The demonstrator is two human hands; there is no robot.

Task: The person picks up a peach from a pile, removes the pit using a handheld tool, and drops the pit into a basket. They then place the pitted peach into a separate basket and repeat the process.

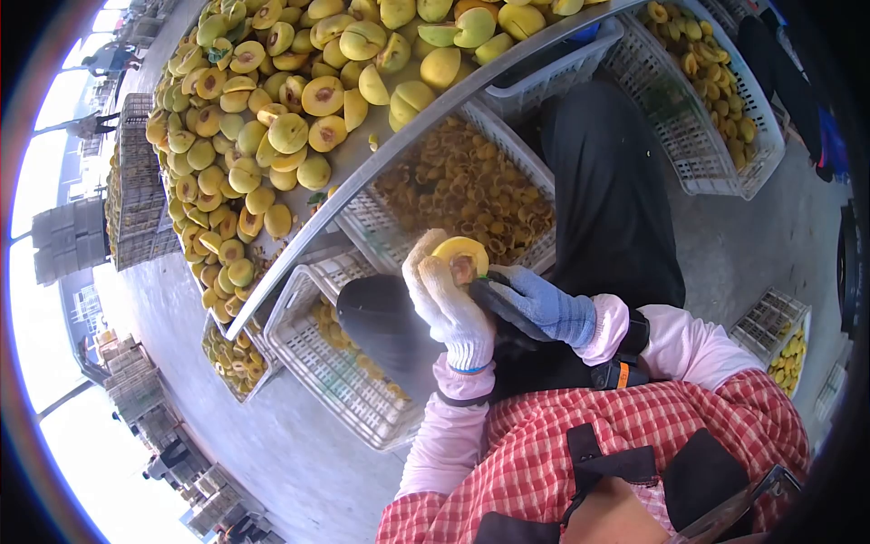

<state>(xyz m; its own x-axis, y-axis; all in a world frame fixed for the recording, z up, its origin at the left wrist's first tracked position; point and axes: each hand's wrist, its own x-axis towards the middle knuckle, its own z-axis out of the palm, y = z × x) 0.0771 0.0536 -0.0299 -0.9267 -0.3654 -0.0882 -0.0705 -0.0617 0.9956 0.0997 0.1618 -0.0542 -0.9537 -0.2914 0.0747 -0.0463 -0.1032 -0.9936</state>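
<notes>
My left hand (441,295), in a white knit glove, grips a yellow peach half (471,247) with its cut face and reddish-brown centre turned up. My right hand (553,306), in a blue glove, is closed around a long black tool (509,310). The tool's upper end lies right at the lower edge of the peach half. Both hands are close together above my lap. Beneath and beyond them stands a crate (536,165) of curved, brownish-yellow fruit scraps (467,186).
A metal-edged table (367,172) holds a heap of peaches (288,133), many halved. Crates of peach pieces stand at its left corner (237,358), by my left knee (349,381) and at the upper right (702,127). Another crate (770,331) sits on the right floor.
</notes>
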